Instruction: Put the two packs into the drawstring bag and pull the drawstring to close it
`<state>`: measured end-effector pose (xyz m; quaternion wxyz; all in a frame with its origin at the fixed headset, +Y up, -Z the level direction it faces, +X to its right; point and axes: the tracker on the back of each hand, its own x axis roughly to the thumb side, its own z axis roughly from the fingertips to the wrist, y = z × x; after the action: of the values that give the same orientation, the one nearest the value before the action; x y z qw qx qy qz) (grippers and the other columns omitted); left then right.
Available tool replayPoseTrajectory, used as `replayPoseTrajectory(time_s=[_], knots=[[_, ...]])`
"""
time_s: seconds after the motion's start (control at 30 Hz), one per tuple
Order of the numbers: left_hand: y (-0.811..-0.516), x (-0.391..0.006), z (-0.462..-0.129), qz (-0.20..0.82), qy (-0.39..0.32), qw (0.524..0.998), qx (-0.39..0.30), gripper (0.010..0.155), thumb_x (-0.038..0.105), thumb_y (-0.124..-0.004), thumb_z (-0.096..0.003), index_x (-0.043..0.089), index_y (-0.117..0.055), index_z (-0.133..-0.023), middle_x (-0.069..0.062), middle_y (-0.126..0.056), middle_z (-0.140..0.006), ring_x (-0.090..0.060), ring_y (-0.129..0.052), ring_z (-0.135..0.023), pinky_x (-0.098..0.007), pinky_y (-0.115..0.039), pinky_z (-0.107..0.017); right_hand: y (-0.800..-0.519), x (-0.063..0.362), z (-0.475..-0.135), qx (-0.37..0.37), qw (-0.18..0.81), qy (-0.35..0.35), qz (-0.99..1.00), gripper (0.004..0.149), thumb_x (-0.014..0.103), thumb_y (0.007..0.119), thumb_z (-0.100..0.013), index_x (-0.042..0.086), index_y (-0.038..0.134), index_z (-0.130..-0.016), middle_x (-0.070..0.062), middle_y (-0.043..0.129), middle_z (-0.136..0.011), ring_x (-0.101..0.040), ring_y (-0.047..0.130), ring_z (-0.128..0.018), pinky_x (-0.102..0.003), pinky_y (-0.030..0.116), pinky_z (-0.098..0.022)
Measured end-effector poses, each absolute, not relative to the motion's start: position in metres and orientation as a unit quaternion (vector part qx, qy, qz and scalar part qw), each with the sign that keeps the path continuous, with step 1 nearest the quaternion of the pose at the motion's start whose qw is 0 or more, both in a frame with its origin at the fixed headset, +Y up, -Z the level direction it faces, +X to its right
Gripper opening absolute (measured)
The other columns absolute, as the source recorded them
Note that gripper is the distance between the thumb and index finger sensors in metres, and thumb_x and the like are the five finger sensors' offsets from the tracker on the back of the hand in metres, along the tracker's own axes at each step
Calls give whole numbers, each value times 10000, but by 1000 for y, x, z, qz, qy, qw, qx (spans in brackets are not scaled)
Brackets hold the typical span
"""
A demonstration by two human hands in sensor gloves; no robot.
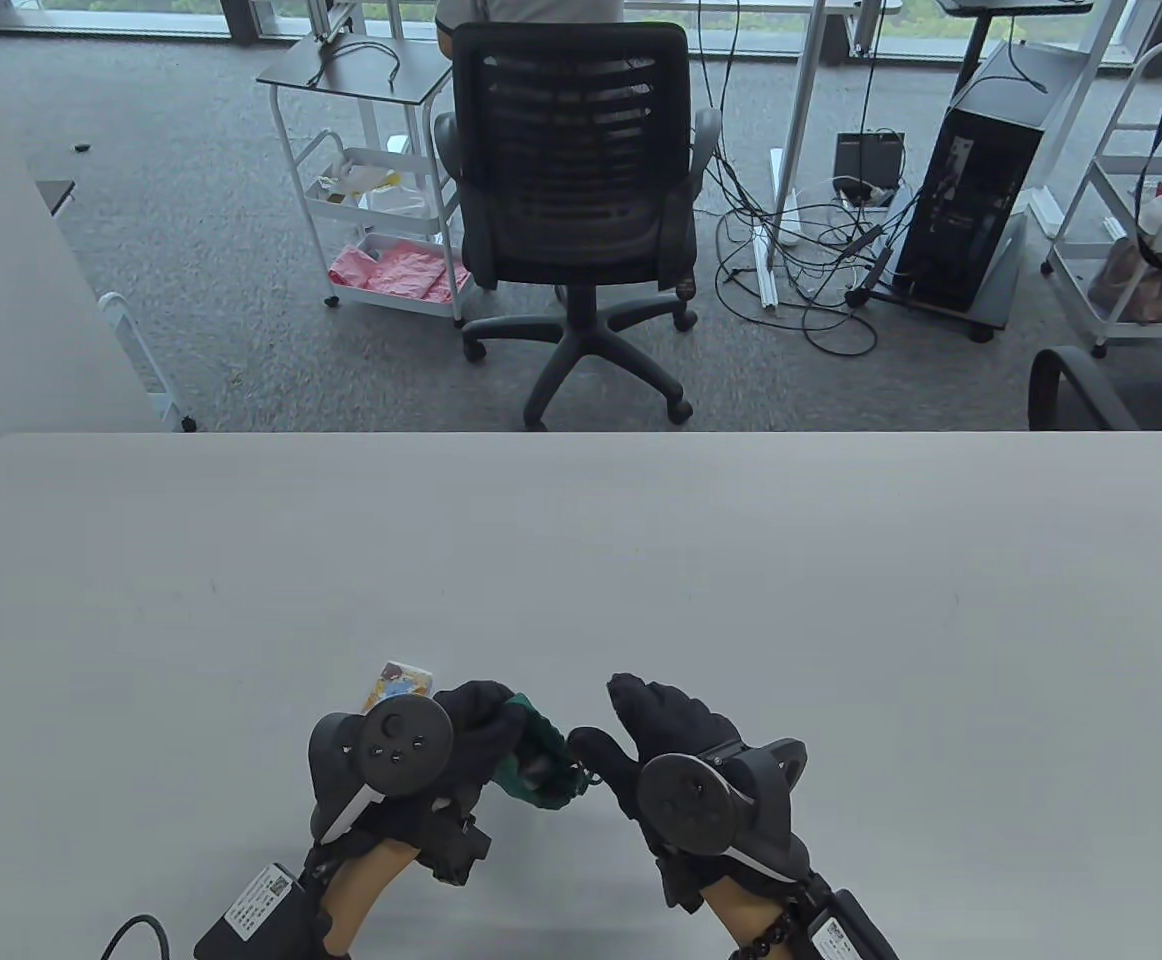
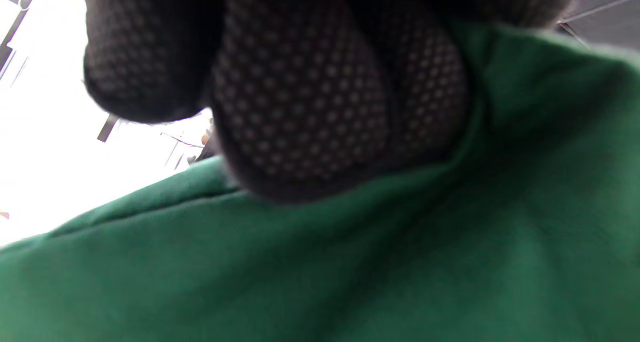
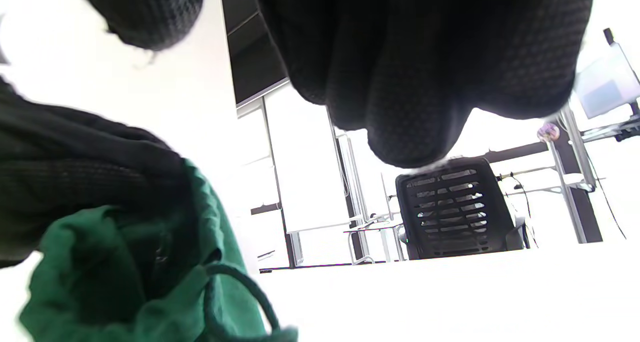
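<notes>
pale grey table point(image 1: 581, 560), pack point(image 1: 399, 684) on it

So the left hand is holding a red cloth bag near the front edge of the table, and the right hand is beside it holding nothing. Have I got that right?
Nearly. The bag is green, not red; the table view and the left wrist view both show green cloth. The rest stands: the left hand grips it near the table's front edge, and the right hand is beside it with nothing visibly in its fingers.

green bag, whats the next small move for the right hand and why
Probably bring the right hand in to pinch the drawstring loop. The left hand grips the green bag, the loop hangs free at its mouth, and the right hand's fingers look empty. One pack sits outside behind the left hand.
</notes>
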<state>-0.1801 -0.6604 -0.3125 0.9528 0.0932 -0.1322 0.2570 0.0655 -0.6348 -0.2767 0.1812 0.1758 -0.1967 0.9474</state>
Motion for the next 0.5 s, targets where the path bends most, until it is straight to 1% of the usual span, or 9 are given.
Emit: replayPoseTrajectory(time_s=[0.13, 0.3, 0.5], knots=[[-661, -182, -313, 266, -132, 951, 92, 432, 494, -815, -490, 154, -931, -730, 55, -1063, -441, -73, -1120, -250, -345, -982, -327, -639, 73, -282, 170, 209, -169, 948, 709, 564, 710, -506, 10, 770, -943, -268, 877, -841, -436, 1011, -620, -568, 872, -461], [-661, -180, -312, 273, -139, 947, 91, 432, 495, -811, -493, 155, -930, -731, 56, -1063, -443, -72, -1121, -253, -346, -983, -329, -643, 71, -284, 181, 221, -136, 949, 733, 565, 712, -505, 0, 738, -971, -290, 839, -887, -475, 979, -679, -603, 845, -495], [-660, -176, -310, 272, -147, 946, 92, 434, 493, -812, -494, 151, -930, -733, 54, -1064, -446, -75, -1123, -256, -348, -982, -332, -651, 59, -285, 207, 231, -81, 947, 747, 559, 721, -509, -12, 709, -990, -302, 814, -910, -493, 958, -702, -618, 828, -510]])
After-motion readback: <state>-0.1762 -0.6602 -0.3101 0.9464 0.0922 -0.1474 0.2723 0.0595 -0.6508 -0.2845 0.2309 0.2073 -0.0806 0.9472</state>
